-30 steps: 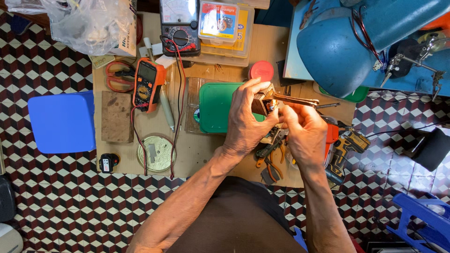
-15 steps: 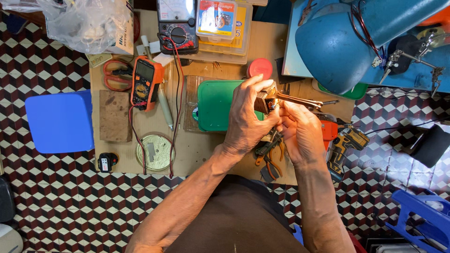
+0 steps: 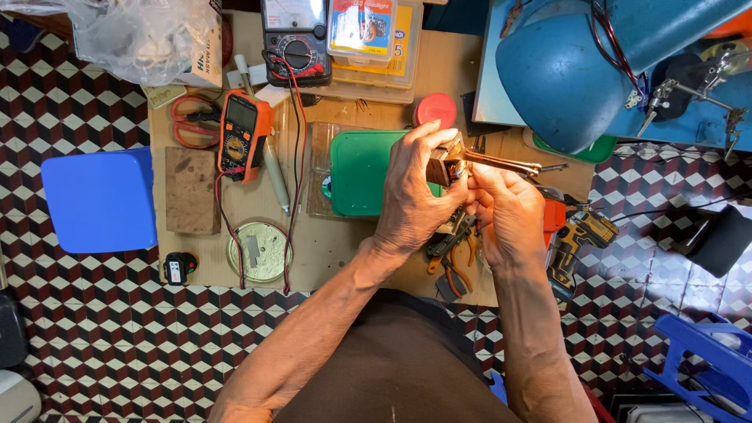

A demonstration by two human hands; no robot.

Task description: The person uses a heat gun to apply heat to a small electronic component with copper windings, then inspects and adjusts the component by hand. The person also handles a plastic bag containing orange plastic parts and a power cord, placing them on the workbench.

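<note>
Looking down from my head camera, my left hand (image 3: pixel 415 192) is clenched around a small brown block-like part (image 3: pixel 439 168), fingers curled over its top, holding it above the surface (image 3: pixel 352 243). My right hand (image 3: pixel 509 211) is closed too, pinching at the same part from the other side; a slim metal tool (image 3: pixel 501 163) sticks out from between my hands toward the right, though I cannot tell which hand grips it. Just under my left hand lies a green tray (image 3: pixel 360 172), with a red round lid (image 3: pixel 435 108) beyond it. Pliers with orange handles (image 3: pixel 450 254) lie below my hands. To the left sit an orange multimeter (image 3: pixel 243 133) and a round tin (image 3: pixel 260 252). A cordless drill (image 3: pixel 576 235) lies near my right wrist.
</note>
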